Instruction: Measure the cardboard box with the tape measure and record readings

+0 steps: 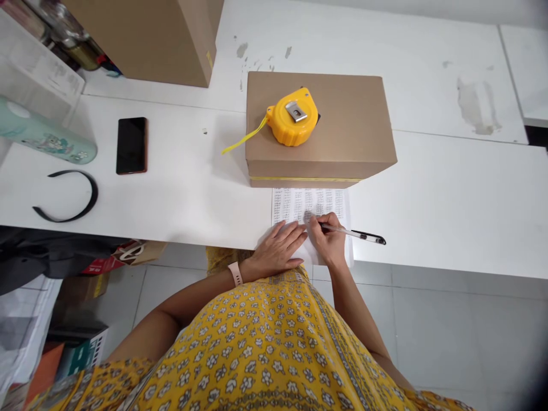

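My right hand is closed around a pen, its tip down at a sheet of paper covered in columns of small writing. Lying flat with fingers stretched out, my left hand presses the sheet's lower left part and holds nothing. A closed cardboard box stands just beyond the paper, whose far edge meets the box's near side. On top of the box rests a yellow tape measure with a yellow wrist strap. The pen's tip is mostly hidden by my fingers.
To the left on the white table lie a dark phone, a black headband and a mint-green bottle. A larger cardboard box stands at the back left. Bags and boxes sit under the table at left.
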`<move>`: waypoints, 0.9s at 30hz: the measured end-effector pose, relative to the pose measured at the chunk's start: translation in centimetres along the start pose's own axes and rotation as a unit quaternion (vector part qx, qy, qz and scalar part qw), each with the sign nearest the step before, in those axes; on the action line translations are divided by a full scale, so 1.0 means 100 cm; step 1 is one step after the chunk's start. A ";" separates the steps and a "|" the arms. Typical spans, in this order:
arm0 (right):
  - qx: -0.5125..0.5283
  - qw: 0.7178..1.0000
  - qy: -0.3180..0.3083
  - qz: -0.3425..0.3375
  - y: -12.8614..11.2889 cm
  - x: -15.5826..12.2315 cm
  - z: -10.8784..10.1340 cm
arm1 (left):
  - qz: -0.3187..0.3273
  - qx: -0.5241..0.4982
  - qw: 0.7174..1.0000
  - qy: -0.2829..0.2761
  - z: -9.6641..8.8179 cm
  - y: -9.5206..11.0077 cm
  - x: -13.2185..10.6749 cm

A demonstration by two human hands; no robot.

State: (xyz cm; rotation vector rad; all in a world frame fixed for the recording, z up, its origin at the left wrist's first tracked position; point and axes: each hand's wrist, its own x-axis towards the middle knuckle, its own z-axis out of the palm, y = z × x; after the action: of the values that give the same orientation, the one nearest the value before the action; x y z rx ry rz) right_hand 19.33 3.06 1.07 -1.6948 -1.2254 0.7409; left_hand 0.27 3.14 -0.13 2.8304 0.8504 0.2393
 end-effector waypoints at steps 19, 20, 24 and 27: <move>-0.019 1.000 -0.012 -0.013 -0.003 0.002 -0.001 | 0.000 -0.029 0.999 0.025 0.003 -0.001 -0.001; -0.018 1.000 -0.013 -0.013 -0.003 0.002 -0.001 | 0.000 -0.030 0.999 0.024 0.003 -0.001 -0.001; -0.023 0.999 -0.015 -0.021 -0.004 0.002 -0.001 | 0.003 -0.031 0.999 0.029 0.002 -0.002 -0.001; -0.027 0.999 -0.017 -0.024 -0.004 0.002 -0.002 | 0.001 -0.028 0.999 0.026 0.002 -0.002 -0.001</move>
State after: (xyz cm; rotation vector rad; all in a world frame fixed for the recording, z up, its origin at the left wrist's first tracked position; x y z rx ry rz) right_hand 19.36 3.27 1.52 -1.6969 -1.3149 0.7154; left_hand 0.14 3.19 -0.38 2.7857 0.8369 0.3339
